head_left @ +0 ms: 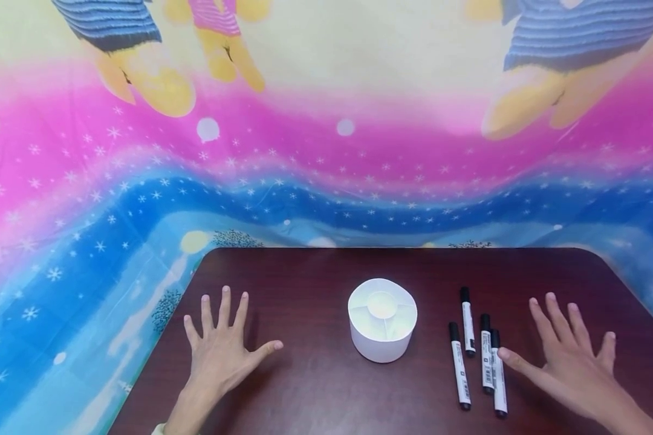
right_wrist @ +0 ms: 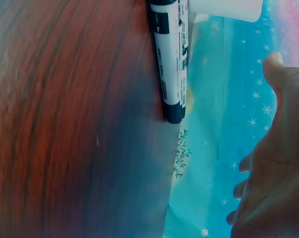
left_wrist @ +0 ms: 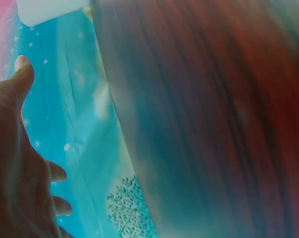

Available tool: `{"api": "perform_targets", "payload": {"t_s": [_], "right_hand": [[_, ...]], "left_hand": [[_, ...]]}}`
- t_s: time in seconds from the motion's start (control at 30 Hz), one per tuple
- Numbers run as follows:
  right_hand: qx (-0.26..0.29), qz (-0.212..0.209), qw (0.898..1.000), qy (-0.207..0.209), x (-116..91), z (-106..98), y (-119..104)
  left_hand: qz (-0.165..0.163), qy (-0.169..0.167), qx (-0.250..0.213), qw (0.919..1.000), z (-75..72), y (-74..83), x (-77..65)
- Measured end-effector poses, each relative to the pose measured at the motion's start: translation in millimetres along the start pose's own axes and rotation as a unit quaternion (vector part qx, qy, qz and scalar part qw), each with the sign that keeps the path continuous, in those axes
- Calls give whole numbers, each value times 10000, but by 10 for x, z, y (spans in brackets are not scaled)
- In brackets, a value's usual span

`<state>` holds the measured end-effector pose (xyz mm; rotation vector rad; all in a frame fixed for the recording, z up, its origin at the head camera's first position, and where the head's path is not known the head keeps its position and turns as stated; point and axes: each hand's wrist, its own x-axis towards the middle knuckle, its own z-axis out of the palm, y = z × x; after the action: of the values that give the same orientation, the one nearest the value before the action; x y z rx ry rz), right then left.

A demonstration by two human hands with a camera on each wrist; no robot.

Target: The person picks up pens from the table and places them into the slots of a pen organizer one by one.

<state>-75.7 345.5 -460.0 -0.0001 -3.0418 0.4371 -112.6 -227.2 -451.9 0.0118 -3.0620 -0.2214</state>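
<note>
I see a red-brown surface (head_left: 315,386) streaked with grain and a plain white cup (head_left: 382,349); towards four o'clock from it, markers (head_left: 459,367) are white with black ends. At my twelve o'clock, the cloth (head_left: 315,163) is banded cream, pink and blue with white snowflakes.

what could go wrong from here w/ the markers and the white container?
1. The right hand's thumb tip is at or near the rightmost marker; a careless sweep might roll it.
2. That marker lies close alongside its neighbor, so a grab could catch both.
3. The white container is divided inside; a marker put in might snag on a divider.
</note>
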Motion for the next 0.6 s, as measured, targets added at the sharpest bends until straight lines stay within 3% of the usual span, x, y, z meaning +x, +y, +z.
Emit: {"api": "perform_targets", "payload": {"t_s": [0.6], "right_hand": [[434,10,9980,-470,-31,136,-92]], "left_hand": [[549,47,-378,9978,73,522,130]]}}
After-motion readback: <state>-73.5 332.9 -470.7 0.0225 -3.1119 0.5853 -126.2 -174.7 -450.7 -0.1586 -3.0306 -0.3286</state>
